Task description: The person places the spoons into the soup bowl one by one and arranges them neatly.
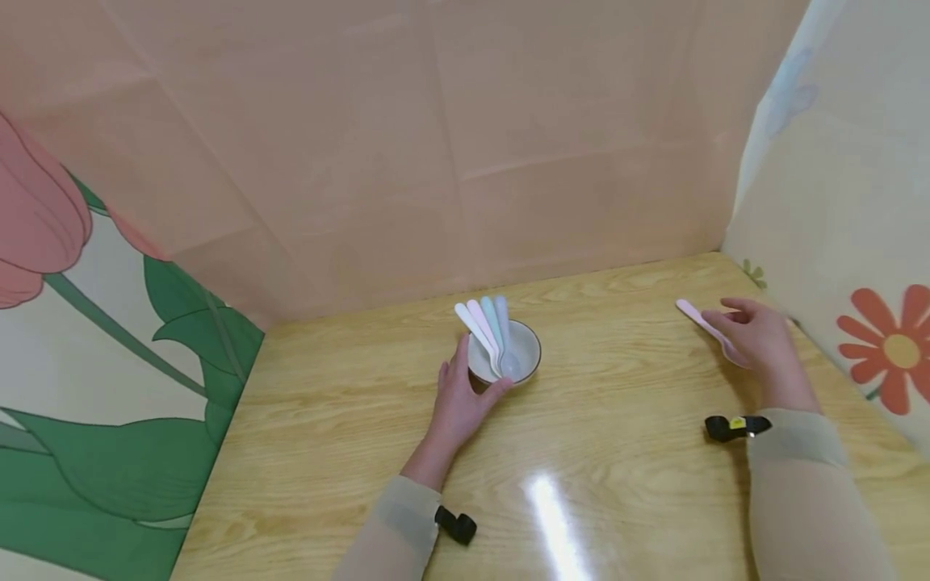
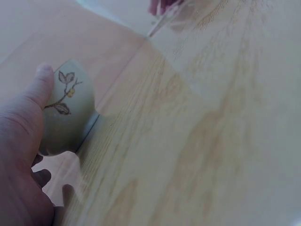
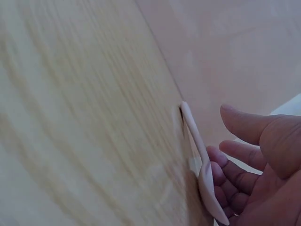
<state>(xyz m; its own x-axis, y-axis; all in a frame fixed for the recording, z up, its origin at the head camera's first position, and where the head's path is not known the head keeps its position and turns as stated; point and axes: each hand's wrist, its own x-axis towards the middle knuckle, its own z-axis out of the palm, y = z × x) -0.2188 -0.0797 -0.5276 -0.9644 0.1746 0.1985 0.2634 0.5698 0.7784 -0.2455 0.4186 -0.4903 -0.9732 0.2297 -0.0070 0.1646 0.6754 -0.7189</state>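
My left hand [image 1: 460, 403] grips the rim and side of a small white bowl [image 1: 529, 335], thumb on the near side. Several spoons lean in the bowl with their handles over its far rim: a white one [image 1: 472, 324], a pink one, a teal one and a grey-blue one [image 1: 503, 315]. The left wrist view shows a leafy branch painted on the bowl's outside [image 2: 77, 122]. To the right, a pink spoon [image 3: 203, 160] lies on the table. My right hand [image 1: 759, 339] is over its bowl end, fingertips right at the spoon's side, thumb spread apart from it.
The wood-grain table [image 1: 617, 452] meets a pink backdrop [image 1: 349, 177] at its far edge. A panel with a red flower [image 1: 901, 351] stands close to the right arm; a tulip-printed panel [image 1: 116, 339] borders the left. A dark wrist camera [image 1: 456, 526] sits on the left cuff.
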